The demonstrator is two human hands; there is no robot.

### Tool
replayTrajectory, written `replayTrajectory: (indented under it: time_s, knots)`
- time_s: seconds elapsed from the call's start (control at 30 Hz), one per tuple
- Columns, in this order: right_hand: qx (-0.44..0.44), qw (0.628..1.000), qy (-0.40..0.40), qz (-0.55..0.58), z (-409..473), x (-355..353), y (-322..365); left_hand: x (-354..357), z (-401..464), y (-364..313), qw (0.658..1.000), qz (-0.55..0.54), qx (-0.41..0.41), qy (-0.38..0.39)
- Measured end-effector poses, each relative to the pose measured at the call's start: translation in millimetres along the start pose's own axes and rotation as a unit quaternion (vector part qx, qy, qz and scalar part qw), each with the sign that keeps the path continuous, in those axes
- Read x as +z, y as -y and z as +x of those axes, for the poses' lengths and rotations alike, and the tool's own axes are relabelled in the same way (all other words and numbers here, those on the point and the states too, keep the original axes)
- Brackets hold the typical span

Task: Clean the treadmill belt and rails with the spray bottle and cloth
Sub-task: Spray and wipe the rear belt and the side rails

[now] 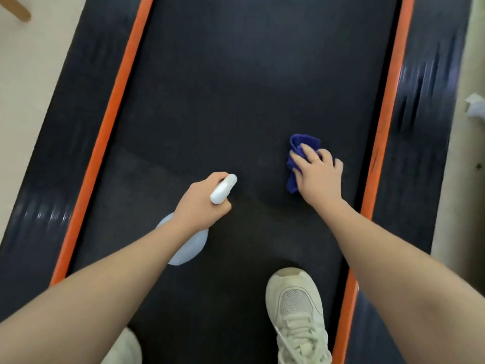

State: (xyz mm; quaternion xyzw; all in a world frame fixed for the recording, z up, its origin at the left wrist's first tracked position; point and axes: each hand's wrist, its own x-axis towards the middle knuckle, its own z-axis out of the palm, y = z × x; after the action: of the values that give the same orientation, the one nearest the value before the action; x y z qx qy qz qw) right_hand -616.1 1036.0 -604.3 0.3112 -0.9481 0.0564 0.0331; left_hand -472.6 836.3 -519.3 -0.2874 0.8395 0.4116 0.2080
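Observation:
A black treadmill belt (236, 101) runs up the middle of the view between two orange strips, with dark ribbed side rails outside them, the left rail (65, 127) and the right rail (425, 114). My left hand (202, 203) grips the neck of a pale blue spray bottle (189, 245), whose white nozzle head (223, 189) points forward over the belt. My right hand (319, 174) presses a crumpled blue cloth (301, 148) flat onto the belt near the right orange strip, fingers spread over it.
My white sneakers stand on the belt at the bottom, the right shoe (296, 316) and part of the left shoe (126, 348). Pale floor lies on both sides. A wooden piece (15, 9) shows at top left, and a white crumpled object (476, 103) lies at the right edge.

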Motion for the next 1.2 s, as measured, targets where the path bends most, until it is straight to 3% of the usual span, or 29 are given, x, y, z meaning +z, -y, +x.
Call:
replayTrajectory:
  time_s: [0.03, 0.13, 0.23, 0.27, 0.37, 0.43, 0.63, 0.7, 0.77, 0.8, 0.9, 1.03, 1.2]
  knots:
    - [-0.008, 1.000, 0.000, -0.002, -12.3, 0.6, 4.2, -0.5, -1.5, -2.7, 1.000, -0.010, 0.005, -0.001]
    - [-0.159, 0.986, 0.045, 0.027, -60.1, -0.3, 6.7, -2.5, 0.4, -12.6, 0.999, -0.039, 0.025, -0.013]
    - [-0.273, 0.958, 0.088, 0.020, -54.2, -6.3, -17.7, -2.1, 4.6, -26.6, 0.994, -0.079, 0.060, -0.040]
    - [-0.260, 0.962, 0.080, 0.004, -42.3, -5.4, -26.4, -1.6, 5.3, -31.7, 0.993, -0.087, 0.073, -0.040]
    - [-0.030, 0.998, 0.053, 0.005, -14.9, -5.6, -32.4, 4.4, 5.8, -47.0, 0.990, -0.088, 0.107, -0.023]
    - [0.052, 0.998, 0.035, 0.009, -27.5, -4.4, -21.5, 9.9, 7.1, -56.8, 0.989, -0.080, 0.120, -0.015]
    - [-0.111, 0.992, 0.057, -0.004, -74.6, -9.7, -42.5, 31.1, 16.2, -77.2, 0.994, -0.022, 0.109, 0.005]
    - [-0.027, 0.997, 0.054, -0.040, -45.6, -8.5, -49.3, 38.8, 19.7, -80.0, 0.994, 0.010, 0.111, 0.014]
    - [0.097, 0.994, 0.055, -0.017, -22.8, -7.2, -47.5, 46.2, 22.3, -81.0, 0.994, 0.010, 0.108, 0.012]
    - [0.117, 0.992, 0.049, -0.007, -23.3, -8.4, -46.2, 49.4, 22.7, -81.7, 0.994, 0.005, 0.107, 0.011]
    - [0.066, 0.997, 0.018, -0.026, -67.1, -10.2, -48.6, 51.5, 23.1, -87.1, 0.994, -0.036, 0.106, 0.006]
    - [-0.048, 0.996, 0.046, -0.066, -74.9, -11.2, -69.9, 59.6, 30.1, -99.7, 0.987, -0.133, 0.090, -0.012]
    - [0.068, 0.994, 0.031, -0.078, -25.2, -11.1, -73.3, 69.5, 34.0, -105.2, 0.989, -0.116, 0.091, 0.024]
